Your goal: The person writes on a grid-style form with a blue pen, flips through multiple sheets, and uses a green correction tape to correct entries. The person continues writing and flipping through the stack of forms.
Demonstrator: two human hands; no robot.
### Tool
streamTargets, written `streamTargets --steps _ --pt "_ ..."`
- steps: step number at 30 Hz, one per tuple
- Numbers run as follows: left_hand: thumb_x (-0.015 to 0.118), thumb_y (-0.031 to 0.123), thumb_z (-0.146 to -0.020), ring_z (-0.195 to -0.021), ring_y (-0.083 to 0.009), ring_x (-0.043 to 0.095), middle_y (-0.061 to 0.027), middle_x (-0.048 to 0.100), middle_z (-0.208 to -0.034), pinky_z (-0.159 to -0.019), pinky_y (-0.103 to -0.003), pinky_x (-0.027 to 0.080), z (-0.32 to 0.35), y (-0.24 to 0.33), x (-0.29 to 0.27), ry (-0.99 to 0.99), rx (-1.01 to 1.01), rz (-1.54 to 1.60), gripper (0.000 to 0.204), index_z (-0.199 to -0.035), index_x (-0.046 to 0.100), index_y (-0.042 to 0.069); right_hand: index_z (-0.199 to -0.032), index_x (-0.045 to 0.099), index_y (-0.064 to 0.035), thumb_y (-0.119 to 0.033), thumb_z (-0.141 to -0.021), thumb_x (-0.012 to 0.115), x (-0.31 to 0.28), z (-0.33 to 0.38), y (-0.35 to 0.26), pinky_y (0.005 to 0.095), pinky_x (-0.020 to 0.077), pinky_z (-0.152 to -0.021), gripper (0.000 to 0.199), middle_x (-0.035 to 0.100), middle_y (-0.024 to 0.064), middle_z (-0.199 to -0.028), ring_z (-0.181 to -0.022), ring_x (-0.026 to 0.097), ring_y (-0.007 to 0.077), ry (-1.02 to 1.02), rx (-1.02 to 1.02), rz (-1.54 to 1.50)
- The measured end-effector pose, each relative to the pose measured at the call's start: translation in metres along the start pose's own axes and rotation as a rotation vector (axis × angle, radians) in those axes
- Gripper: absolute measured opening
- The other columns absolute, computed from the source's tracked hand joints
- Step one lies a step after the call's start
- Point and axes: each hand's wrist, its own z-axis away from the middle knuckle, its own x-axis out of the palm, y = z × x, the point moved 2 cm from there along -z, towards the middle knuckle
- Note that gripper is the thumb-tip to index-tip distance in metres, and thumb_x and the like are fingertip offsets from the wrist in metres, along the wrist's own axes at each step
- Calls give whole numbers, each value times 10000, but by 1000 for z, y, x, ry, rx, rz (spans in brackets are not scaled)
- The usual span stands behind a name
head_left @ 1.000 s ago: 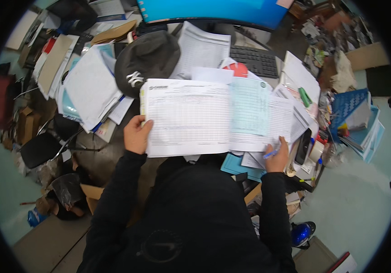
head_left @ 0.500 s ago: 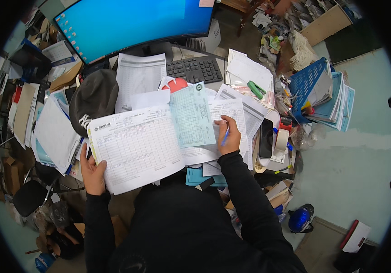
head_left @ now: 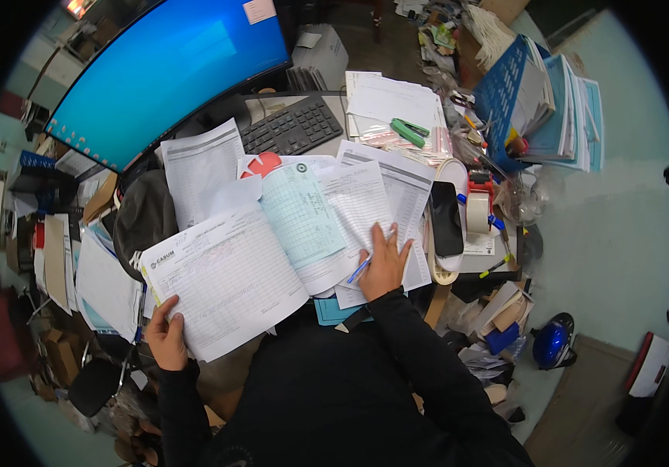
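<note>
A wide white form book [head_left: 225, 284] with ruled columns lies open and tilted before me, its pages partly filled with handwriting. My left hand [head_left: 167, 335] grips its lower left edge, thumb on top of the page. A light-blue form slip [head_left: 303, 214] overlaps the book's right part. Right of it, my right hand [head_left: 385, 263] rests on white printed sheets [head_left: 362, 194], fingers stretched forward. A blue pen [head_left: 359, 269] is tucked in this hand, pointing to the lower left.
Behind the papers are a black keyboard [head_left: 293, 124] and a lit monitor [head_left: 171, 70]. A green stapler [head_left: 409, 132], black phone [head_left: 446, 219] and tape roll [head_left: 478, 212] lie to the right. A dark cap [head_left: 144, 218] sits at left, a blue file rack [head_left: 506, 101] at far right.
My right fingers have gone from curled round the pen to stretched over the sheets, pen still held. The form book sits slightly lower, my left hand still on its edge. The view has turned.
</note>
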Motion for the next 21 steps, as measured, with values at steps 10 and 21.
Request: streamTargets --steps 10,21 --pt "557 -25 -859 -981 -179 603 -120 677 -1060 -939 -295 437 -17 -54 -15 15 -93 82 266 -1093 676 -72 -1341 508 -38 -97 -761 793 -60 5 -140 526 411 -1067 648 578 151 -1356 -1312 449 495 -139 -629 -858" --pt "572 44 -897 -936 -165 610 -115 692 -1010 -902 -284 445 -24 -103 -17 61 -142 256 211 -1025 700 -63 -1362 415 22 -284 -782 792 -46 20 9 520 355 -1042 757 499 308 -1319 -1234 457 475 -15 145 108"
